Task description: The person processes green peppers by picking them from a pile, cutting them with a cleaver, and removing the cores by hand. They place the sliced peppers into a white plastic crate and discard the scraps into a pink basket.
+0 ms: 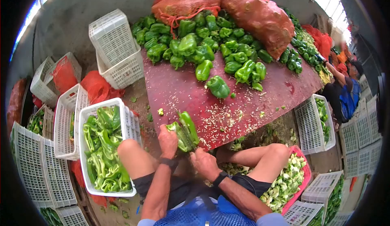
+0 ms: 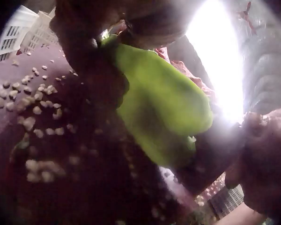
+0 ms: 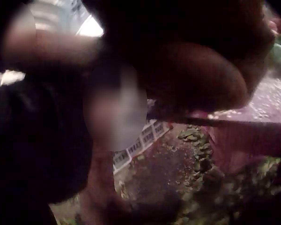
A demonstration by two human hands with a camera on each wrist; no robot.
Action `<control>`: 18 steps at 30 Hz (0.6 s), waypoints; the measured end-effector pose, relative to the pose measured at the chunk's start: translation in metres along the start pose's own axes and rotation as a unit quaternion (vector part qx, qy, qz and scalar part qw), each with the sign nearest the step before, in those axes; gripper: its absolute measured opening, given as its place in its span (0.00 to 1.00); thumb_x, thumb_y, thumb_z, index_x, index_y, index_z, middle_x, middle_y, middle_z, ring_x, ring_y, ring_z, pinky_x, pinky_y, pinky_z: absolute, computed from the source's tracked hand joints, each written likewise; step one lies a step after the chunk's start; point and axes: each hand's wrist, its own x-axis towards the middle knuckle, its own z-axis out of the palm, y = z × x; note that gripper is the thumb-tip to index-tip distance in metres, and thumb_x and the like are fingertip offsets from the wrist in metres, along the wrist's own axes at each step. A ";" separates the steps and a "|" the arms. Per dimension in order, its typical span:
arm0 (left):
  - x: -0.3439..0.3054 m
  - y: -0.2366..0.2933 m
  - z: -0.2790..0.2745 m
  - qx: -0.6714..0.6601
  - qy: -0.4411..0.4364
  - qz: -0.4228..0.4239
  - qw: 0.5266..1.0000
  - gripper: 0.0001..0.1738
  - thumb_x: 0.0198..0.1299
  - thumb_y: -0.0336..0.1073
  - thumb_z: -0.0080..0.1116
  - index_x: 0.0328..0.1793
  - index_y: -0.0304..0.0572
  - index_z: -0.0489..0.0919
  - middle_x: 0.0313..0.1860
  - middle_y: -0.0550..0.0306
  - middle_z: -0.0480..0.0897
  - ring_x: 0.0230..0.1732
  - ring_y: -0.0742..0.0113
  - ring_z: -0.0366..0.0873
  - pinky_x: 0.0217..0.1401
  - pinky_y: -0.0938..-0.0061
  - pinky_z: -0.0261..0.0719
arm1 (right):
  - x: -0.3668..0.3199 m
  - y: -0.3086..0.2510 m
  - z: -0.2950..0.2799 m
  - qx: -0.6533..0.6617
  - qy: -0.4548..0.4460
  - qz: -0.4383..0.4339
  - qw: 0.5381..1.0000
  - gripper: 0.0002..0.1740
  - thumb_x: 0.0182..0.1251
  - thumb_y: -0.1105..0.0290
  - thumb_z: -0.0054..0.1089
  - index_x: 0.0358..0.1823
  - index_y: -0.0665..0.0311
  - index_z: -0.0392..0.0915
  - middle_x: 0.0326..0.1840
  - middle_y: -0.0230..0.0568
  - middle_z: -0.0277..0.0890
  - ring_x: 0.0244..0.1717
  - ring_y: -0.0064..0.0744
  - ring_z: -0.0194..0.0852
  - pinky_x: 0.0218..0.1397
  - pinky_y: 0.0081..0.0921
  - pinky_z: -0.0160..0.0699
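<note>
In the head view, my left hand [image 1: 168, 140] grips a split green pepper [image 1: 190, 128] by its side, over the near edge of the red table [image 1: 178, 92]. The left wrist view shows the pepper [image 2: 164, 93] close up, pale green and lit from behind. My right hand [image 1: 205, 164] is curled just below the pepper's lower end. Its fingers hold a dark blade-like tool [image 2: 210, 157], mostly hidden and dim. A whole green pepper [image 1: 218, 87] lies farther back on the table, in front of a large pepper heap [image 1: 187, 45].
Left of my knee stands a white crate [image 1: 129, 187] of cut peppers. Pale trimmings fill a pink tub [image 1: 306, 173] at my right. Red mesh sacks [image 1: 256, 13] lie behind the heap. Seeds [image 1: 227, 122] litter the tabletop. Another person [image 1: 345, 90] works at far right.
</note>
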 end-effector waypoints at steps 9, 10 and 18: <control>0.006 0.019 0.023 0.042 -0.058 0.074 0.995 0.12 0.57 0.25 0.51 0.48 0.30 0.71 0.32 0.25 0.80 0.38 0.26 0.80 0.40 0.42 0.76 | 0.035 0.065 -0.046 -0.004 0.102 0.025 0.994 0.19 0.76 0.54 0.52 0.36 0.64 0.70 0.25 0.60 0.79 0.29 0.65 0.80 0.33 0.57 0.76; 0.008 0.026 0.022 0.026 -0.085 0.052 0.995 0.11 0.58 0.27 0.52 0.47 0.32 0.71 0.31 0.26 0.80 0.36 0.26 0.80 0.39 0.42 0.76 | 0.044 0.082 -0.045 -0.025 0.113 0.019 0.993 0.19 0.75 0.55 0.54 0.36 0.66 0.71 0.25 0.62 0.79 0.31 0.66 0.80 0.34 0.59 0.77; 0.022 0.096 0.124 -0.087 -0.177 0.042 0.980 0.22 0.58 0.33 0.62 0.58 0.34 0.76 0.38 0.34 0.85 0.41 0.39 0.86 0.45 0.52 0.81 | 0.070 0.125 -0.116 -0.014 0.182 0.078 0.980 0.17 0.73 0.57 0.53 0.35 0.66 0.71 0.23 0.62 0.78 0.29 0.66 0.80 0.34 0.57 0.77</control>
